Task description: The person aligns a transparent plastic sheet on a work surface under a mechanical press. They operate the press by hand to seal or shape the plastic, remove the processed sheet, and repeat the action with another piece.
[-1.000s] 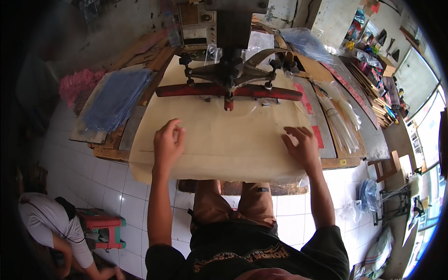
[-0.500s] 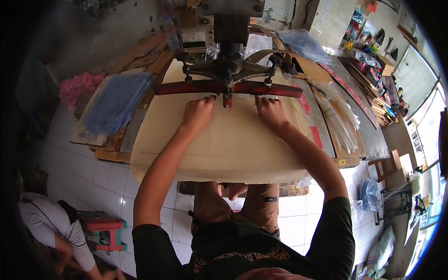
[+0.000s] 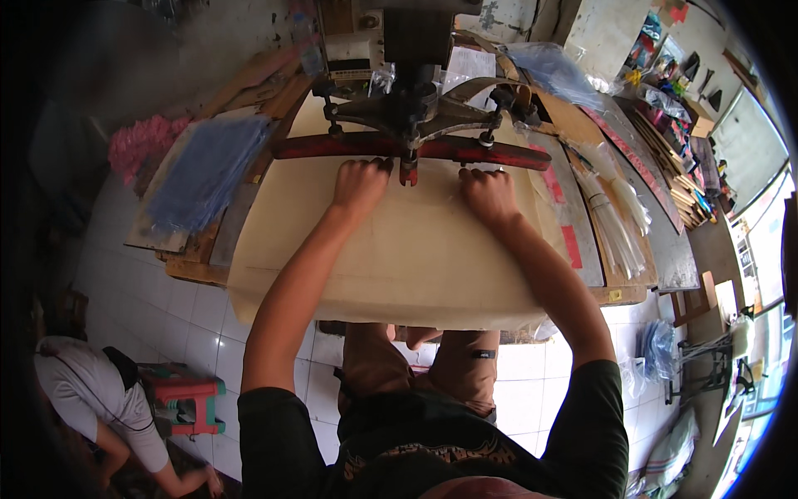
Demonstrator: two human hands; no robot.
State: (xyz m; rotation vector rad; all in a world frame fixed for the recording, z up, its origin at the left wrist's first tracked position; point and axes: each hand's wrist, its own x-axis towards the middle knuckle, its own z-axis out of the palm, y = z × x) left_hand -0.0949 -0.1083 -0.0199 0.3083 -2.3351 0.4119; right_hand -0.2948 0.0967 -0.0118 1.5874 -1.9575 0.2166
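Observation:
A press with a dark metal column [image 3: 417,37] carries a long red bar [image 3: 337,146] low over a cream sheet [image 3: 399,258] covering the work table. My left hand [image 3: 362,185] rests on that sheet left of the bar's middle, its curled fingertips reaching the bar's near edge. On the other side of the red forked tab [image 3: 408,173], my right hand [image 3: 489,195] lies with knuckles up and fingers bent under, close to the bar. Both hands look closed. Whatever their fingertips pinch is hidden; a faint clear film may lie along the bar.
Blue-tinted plastic sheets [image 3: 208,170] are stacked at the left, beside a pink bundle [image 3: 145,145]. White plastic strips [image 3: 615,224] lie on the right, with more clear plastic [image 3: 553,71] behind. A co-worker [image 3: 104,391] bends low near a red and green stool [image 3: 187,399].
Both my hands have slid slightly forward, the left one more, so their fingers sit nearer the red bar. The whole view has shifted a little. The co-worker's arm has moved slightly.

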